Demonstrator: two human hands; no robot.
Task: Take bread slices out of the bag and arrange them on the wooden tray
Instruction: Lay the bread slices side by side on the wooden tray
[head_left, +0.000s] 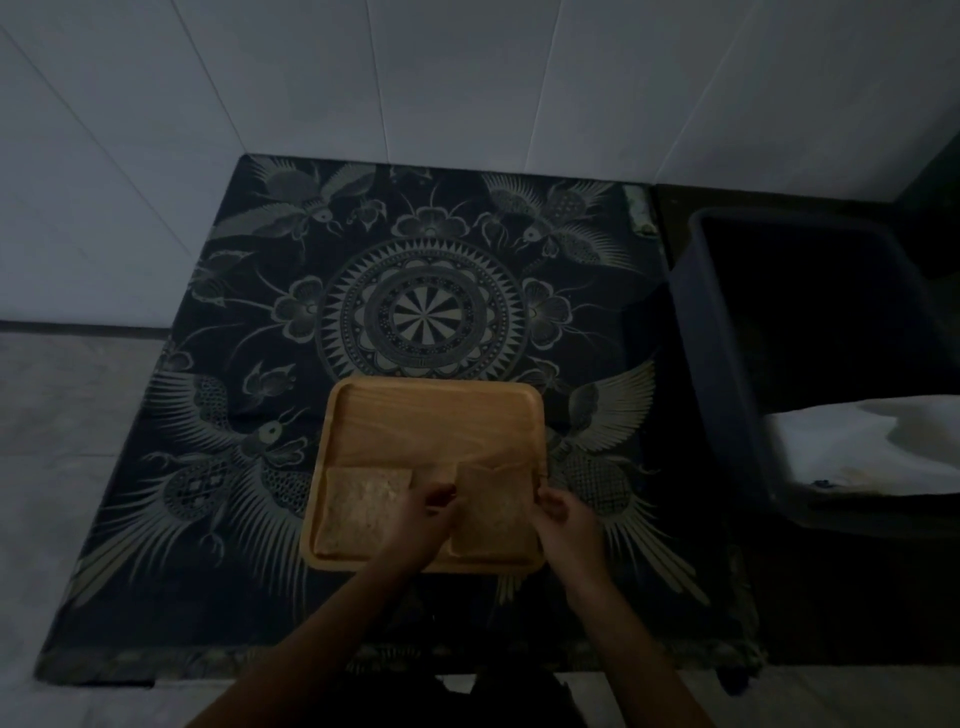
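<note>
A wooden tray (431, 415) lies on a dark patterned cloth, just in front of me. One bread slice (358, 506) rests flat in the tray's near left corner. A second bread slice (493, 514) lies in the near right corner. My left hand (421, 519) pinches this second slice at its left edge. My right hand (563, 519) holds its right edge, over the tray's right rim. The scene is dim. The bread bag is not clearly in view.
The patterned cloth (426, 312) covers a low table set against a white panelled wall. A dark plastic bin (727, 338) stands to the right, with something white (857, 447) lying in it. Pale floor lies to the left.
</note>
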